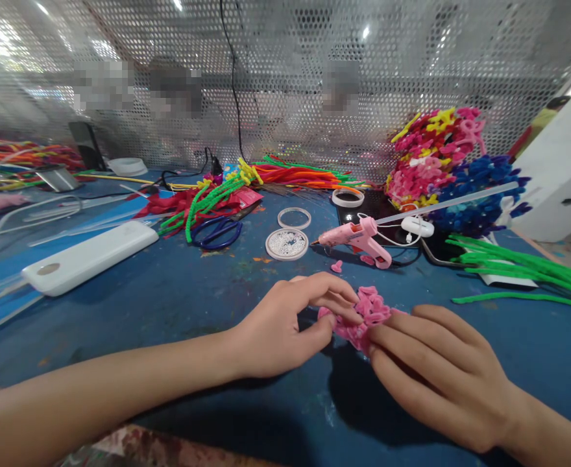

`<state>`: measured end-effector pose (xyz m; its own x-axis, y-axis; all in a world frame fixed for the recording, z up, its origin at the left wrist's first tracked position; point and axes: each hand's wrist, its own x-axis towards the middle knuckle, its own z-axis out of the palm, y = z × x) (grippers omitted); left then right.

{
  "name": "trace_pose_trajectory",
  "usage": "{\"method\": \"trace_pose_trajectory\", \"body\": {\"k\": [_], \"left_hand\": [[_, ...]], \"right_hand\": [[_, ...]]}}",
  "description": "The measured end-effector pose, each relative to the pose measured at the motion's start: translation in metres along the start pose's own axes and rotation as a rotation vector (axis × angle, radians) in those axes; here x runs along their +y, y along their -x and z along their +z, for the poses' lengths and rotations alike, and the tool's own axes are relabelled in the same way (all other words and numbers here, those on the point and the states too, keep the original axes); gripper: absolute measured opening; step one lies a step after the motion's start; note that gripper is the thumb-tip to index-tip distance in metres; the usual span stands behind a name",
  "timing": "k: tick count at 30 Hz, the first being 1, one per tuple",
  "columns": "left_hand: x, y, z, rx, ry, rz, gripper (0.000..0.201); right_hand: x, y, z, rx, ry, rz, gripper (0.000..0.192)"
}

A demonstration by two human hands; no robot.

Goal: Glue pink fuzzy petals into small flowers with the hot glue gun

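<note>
A pink pipe-cleaner flower [367, 312] is held just above the blue table [178, 298], between both hands. My left hand [285, 327] pinches its left side with thumb and fingers. My right hand [436, 370] grips its right side, fingertips pressed into the fuzzy loops. Part of the flower is hidden behind my fingers. Beyond the flower lies a small pink scrap [337, 266].
A pink glue gun [358, 239] with a clear stick lies behind the hands. Nearby are a round lid of beads [287, 244], a clear ring [294, 218], blue scissors [216, 233], a white box [91, 257], green pipe cleaners [519, 267] and finished flower bunches [441, 162].
</note>
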<state>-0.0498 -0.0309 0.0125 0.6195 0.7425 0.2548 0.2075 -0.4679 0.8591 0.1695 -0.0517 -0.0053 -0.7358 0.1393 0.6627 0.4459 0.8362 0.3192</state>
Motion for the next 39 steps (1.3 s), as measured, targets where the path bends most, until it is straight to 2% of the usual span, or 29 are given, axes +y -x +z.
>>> {"method": "trace_pose_trajectory", "body": {"k": [8, 15, 28, 39], "left_hand": [[-0.003, -0.003, -0.001, -0.11, 0.227, -0.043, 0.019], [-0.004, -0.007, 0.0, -0.179, 0.394, -0.168, 0.026], [-0.005, -0.01, -0.004, -0.339, 0.46, -0.251, 0.027], [-0.003, -0.008, -0.004, -0.334, 0.399, -0.191, 0.021]], "right_hand": [[-0.004, 0.002, -0.001, 0.012, -0.04, -0.03, 0.022], [-0.008, 0.002, 0.001, 0.052, -0.066, -0.088, 0.016], [-0.009, 0.0, -0.001, 0.052, -0.085, -0.119, 0.016], [-0.008, 0.0, 0.0, 0.048, -0.08, -0.149, 0.017]]}}
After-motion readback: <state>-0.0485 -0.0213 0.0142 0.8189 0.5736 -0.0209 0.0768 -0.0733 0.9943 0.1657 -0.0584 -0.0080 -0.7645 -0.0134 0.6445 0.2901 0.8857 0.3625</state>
